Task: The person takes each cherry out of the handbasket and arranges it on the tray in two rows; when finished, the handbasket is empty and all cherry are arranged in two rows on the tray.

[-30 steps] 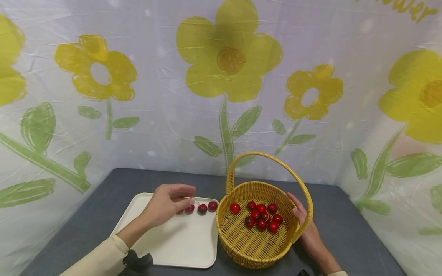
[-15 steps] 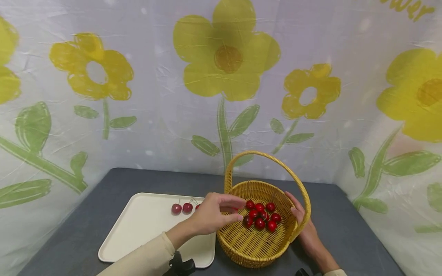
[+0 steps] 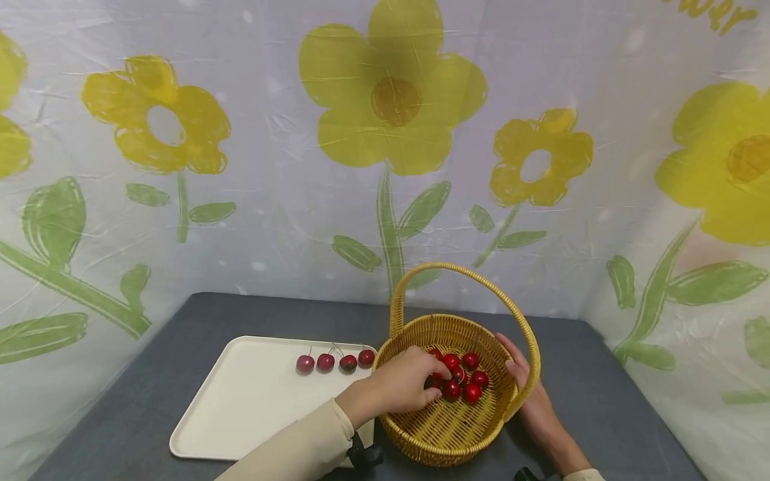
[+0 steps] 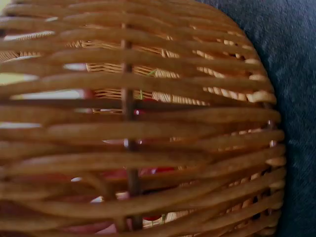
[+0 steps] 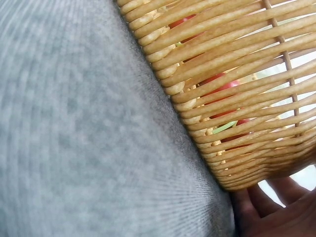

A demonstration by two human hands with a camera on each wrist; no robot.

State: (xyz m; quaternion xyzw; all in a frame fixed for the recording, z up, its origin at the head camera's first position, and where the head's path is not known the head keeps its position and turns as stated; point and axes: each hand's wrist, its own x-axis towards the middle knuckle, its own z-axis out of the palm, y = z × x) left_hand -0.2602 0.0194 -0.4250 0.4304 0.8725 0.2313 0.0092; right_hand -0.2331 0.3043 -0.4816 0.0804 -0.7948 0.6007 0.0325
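Plainly, we note cherries (image 3: 472, 394) inside the basket (image 3: 436, 455); over them, the left hand (image 3: 406, 381) bends its fingers, whether pinching we cannot tell. Right of the basket, the right hand (image 3: 535, 404) sets spread fingers against it, presumably for steadiness; left, a tray (image 3: 240, 414) bears four more.

Tray (image 3: 240, 401) left of basket (image 3: 445, 431) on table (image 3: 607, 394); cherries (image 3: 472, 393) in basket, four more near tray's far edge.

On a pale, creased backdrop (image 3: 271, 234), the large yellow flower (image 3: 394, 97) with an orange centre has a smaller, white-centred flower (image 3: 158, 119) to its left, a similar bloom (image 3: 541, 160) to its right, green leaves (image 3: 425, 209) beneath it, yellow lettering (image 3: 718, 12) to its upper right, and the dark surface (image 3: 601, 401) below it.
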